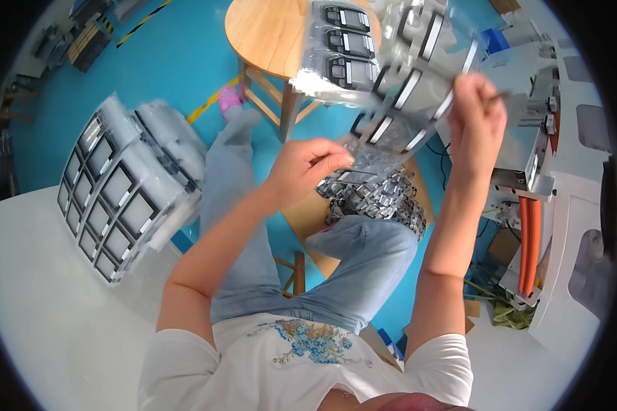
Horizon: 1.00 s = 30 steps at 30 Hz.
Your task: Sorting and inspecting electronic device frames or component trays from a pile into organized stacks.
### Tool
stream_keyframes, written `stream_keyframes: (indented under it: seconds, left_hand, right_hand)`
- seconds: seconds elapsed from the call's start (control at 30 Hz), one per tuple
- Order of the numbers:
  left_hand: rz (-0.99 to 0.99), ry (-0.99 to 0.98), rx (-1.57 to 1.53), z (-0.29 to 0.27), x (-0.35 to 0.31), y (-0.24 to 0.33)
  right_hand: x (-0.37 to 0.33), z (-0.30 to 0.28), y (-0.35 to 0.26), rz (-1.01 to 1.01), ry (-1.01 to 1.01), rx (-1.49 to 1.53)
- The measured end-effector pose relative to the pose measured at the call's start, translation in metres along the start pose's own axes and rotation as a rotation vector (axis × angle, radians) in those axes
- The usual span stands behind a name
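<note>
the clear tray (pixel 428 77), up beside the pile of loose parts (pixel 384 202), looks light, bendy and slick, so take it by the rim, where your right hand (pixel 474 113) pinches it, your left hand (pixel 310 170) narrowed near its lower corner, grip unclear.

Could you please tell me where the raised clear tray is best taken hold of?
Probably pinch the clear tray by its right edge, from the right, where the right hand is: it looks thin and tilted, and black-framed parts fill its middle, which a rim grip should avoid. Blur hides the exact contact.
</note>
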<state>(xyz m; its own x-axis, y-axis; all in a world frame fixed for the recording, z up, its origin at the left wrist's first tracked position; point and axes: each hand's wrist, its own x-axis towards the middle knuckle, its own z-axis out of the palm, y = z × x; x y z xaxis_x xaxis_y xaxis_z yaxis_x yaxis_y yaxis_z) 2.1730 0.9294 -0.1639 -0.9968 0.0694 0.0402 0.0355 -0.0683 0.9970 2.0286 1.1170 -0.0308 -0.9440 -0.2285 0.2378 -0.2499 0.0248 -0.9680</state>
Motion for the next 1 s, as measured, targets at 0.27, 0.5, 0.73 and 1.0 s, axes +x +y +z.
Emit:
stream_keyframes:
  seconds: [0.27,0.5,0.73,1.0]
  left_hand:
    - [0.053,0.505,-0.309,0.017,0.045,0.009]
    - [-0.011,0.356,-0.096,-0.005,0.049,-0.011]
    - [-0.117,0.228,-0.013,-0.022,0.046,-0.003]
    - [-0.141,0.162,0.062,-0.026,0.048,0.01]
  right_hand:
    - [0.115,0.042,0.113,0.007,-0.112,-0.396]
    - [0.03,0.012,0.089,-0.262,-0.179,-0.544]
    - [-0.015,0.03,0.077,-0.475,-0.419,-0.643]
    - [-0.009,0.044,0.084,-0.73,-0.536,-0.722]
